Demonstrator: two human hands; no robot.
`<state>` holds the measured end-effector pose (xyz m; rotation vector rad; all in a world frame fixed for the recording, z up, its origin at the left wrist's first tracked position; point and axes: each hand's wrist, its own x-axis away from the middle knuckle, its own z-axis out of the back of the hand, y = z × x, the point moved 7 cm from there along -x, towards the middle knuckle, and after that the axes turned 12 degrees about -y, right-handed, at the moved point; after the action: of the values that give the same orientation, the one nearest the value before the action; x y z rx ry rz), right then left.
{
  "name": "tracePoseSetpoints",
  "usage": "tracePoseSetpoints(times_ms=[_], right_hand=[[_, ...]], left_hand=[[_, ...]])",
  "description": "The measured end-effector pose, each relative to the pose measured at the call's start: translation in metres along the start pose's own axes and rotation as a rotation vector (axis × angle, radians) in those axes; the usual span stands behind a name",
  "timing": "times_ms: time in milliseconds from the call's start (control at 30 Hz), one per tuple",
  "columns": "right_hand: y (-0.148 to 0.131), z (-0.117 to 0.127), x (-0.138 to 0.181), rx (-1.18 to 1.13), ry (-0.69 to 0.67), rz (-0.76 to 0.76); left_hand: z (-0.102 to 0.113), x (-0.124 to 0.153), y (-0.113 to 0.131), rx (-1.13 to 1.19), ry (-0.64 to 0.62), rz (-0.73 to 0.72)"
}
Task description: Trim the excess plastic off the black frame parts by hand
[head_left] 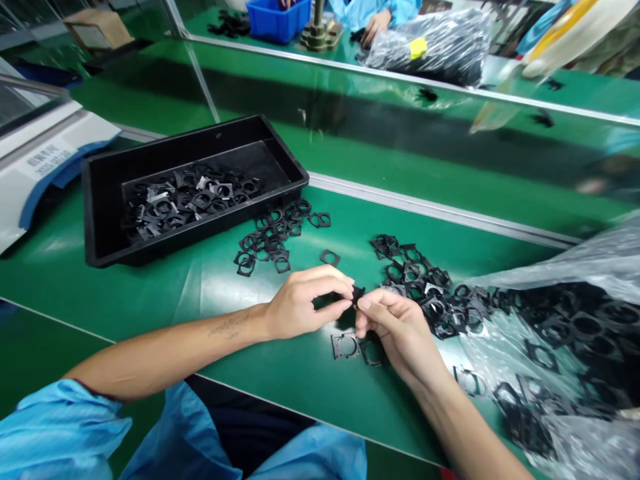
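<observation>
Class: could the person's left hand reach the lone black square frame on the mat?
Probably yes. Only bare green mat separates the left hand from the lone black square frame, though it may first need to release the small black piece it pinches with the right hand.

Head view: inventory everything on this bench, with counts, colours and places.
black tray: 1, black, left of centre
square holed frames: many, black, in tray, in two piles on mat, in bag
clear plastic bag: 1, clear, right edge
green bench mat: 1, green, under tray and piles
machine: 1, white and blue, far left
crate: 1, blue, beyond the far bench edge
co-worker's hand: 1, bare, top edge
held frame: 1, black, between the hands
left hand: 1, pinching held frame
right hand: 1, pinching held frame
</observation>
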<state>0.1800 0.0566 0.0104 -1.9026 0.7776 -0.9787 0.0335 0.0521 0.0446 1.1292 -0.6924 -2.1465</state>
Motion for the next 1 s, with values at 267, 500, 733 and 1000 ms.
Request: tracePoseSetpoints(times_ms=[267, 500, 733, 1000], right_hand=[[0.011, 0.001, 0.003, -0.145, -0.037, -0.050], [0.019, 0.004, 0.005, -0.166, -0.024, -0.072], [-0.008, 0.004, 0.012, 0.235, 0.078, 0.100], [-0.014, -0.002, 0.016, 0.570, 0.089, 0.227]], left_hand=[[-0.007, 0.003, 0.014, -0.173, -0.083, -0.114], [-0.016, 0.012, 0.017, -0.204, -0.102, -0.148], [-0.014, 0.007, -0.002, 0.086, -0.029, 0.196], [-0.013, 0.009, -0.011, 0.234, -0.011, 0.248]])
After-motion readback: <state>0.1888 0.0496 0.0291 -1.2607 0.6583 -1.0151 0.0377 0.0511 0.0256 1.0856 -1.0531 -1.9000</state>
